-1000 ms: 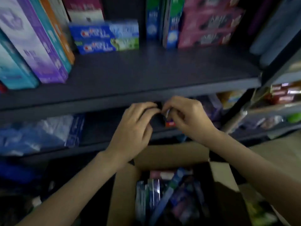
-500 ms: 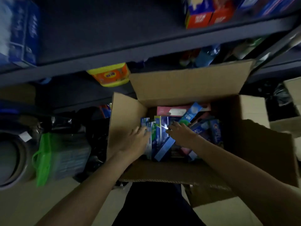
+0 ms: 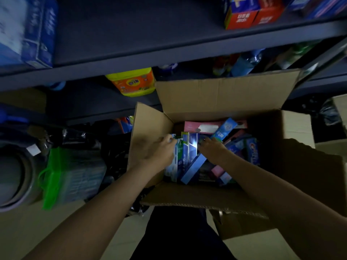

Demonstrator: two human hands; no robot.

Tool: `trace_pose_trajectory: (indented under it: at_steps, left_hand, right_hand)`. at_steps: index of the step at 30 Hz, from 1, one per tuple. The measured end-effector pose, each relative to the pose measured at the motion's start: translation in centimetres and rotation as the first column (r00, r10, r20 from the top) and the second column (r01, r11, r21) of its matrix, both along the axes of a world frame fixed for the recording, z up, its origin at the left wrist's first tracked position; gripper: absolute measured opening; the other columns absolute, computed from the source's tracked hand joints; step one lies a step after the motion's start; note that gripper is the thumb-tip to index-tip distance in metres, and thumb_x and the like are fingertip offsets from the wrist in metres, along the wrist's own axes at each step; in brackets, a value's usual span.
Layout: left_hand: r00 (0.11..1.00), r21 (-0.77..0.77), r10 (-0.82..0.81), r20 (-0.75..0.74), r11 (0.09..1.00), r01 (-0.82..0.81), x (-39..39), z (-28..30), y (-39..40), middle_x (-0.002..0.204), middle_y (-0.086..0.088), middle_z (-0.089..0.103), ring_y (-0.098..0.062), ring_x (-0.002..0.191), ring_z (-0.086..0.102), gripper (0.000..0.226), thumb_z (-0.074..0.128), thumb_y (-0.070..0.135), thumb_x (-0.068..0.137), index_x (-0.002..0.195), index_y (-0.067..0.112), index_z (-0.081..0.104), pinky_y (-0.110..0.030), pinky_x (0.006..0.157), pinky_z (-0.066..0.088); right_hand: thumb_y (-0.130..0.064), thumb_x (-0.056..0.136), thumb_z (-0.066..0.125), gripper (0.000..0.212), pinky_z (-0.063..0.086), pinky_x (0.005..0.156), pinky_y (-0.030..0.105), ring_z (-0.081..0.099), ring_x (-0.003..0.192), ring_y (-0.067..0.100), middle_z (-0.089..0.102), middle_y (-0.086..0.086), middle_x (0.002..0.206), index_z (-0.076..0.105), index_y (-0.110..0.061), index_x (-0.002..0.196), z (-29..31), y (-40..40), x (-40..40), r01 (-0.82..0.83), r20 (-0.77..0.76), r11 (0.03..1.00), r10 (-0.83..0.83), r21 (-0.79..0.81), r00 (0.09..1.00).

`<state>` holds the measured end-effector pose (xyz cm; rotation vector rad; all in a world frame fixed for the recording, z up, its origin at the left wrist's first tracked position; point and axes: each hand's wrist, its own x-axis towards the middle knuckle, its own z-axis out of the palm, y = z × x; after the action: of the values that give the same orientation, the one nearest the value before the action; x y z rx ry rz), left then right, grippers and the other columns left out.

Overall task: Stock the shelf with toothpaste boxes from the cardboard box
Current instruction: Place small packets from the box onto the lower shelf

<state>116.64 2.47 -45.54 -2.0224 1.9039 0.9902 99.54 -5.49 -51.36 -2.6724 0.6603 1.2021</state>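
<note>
An open cardboard box (image 3: 216, 96) stands on the floor below the dark shelf (image 3: 131, 34). It holds several toothpaste boxes: a row of upright blue, green and white ones (image 3: 187, 149), a pink one (image 3: 199, 126) and a slanted light blue one (image 3: 224, 129). My left hand (image 3: 155, 151) is inside the box, its fingers curled against the left side of the upright row. My right hand (image 3: 212, 149) presses on the right side of that row, fingertips on the tops. The row is clasped between both hands.
Red boxes (image 3: 251, 17) and blue packs (image 3: 28, 30) stand on the shelf. A yellow-orange jug (image 3: 133, 83) sits on the lower shelf, bottles (image 3: 244, 62) to its right. A green bag (image 3: 56, 175) and a grey round bin (image 3: 11, 175) lie left; another carton (image 3: 338, 109) stands right.
My view dropped from the shelf to the cardboard box. Both hands came down from the shelf edge into the box and closed in on the upright row of toothpaste boxes.
</note>
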Motion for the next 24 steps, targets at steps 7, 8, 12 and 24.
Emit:
trace_pose_trajectory:
  at_steps: [7,8,12,24]
  left_hand:
    - [0.999,0.073,0.02,-0.048,0.997,-0.016,-0.2,-5.3,1.5,0.142,-0.006,0.029,-0.021,0.115,0.047,0.047,0.046,0.011,0.092,0.137,0.012,0.035,-0.037,0.092,0.048]
    - [0.998,0.1,0.029,-0.057,0.995,-0.023,-0.2,-5.9,1.7,0.143,-0.005,0.028,-0.021,0.117,0.045,0.048,0.047,0.011,0.092,0.138,0.014,0.034,-0.036,0.094,0.047]
    - [0.982,0.167,0.137,-0.13,0.979,-0.115,-0.8,-5.4,2.0,0.139,-0.006,0.036,-0.018,0.113,0.048,0.046,0.048,0.014,0.093,0.137,0.012,0.036,-0.029,0.09,0.045]
    - [0.653,0.342,0.407,-0.639,0.911,-0.233,2.0,18.6,-5.0,0.098,0.003,0.066,-0.008,0.085,0.062,0.045,0.08,0.023,0.069,0.107,0.015,0.058,-0.025,0.078,0.05]
  right_hand:
    - [-0.021,0.09,0.058,0.043,0.026,0.111,0.048,0.039,0.131,0.032,0.042,0.013,0.142,0.05,-0.014,0.132,-6.6,1.4,0.2,-0.106,-0.019,0.989,0.104,-0.103,0.994]
    - [-0.027,0.083,0.067,0.039,0.032,0.109,0.046,0.049,0.123,0.031,0.051,0.013,0.134,0.062,-0.016,0.121,-7.2,1.3,0.6,-0.112,0.076,0.977,0.128,-0.182,0.989]
    - [-0.028,0.056,0.085,0.045,0.049,0.089,0.029,0.067,0.087,0.023,0.069,0.007,0.098,0.072,-0.016,0.097,-4.7,0.5,0.8,-0.134,0.247,0.969,0.185,-0.207,0.951]
    - [-0.007,0.077,0.043,0.025,0.033,0.093,0.039,0.045,0.092,0.029,0.042,0.014,0.107,0.044,-0.011,0.102,23.9,-5.8,-0.5,0.231,0.743,0.751,0.464,-0.619,0.482]
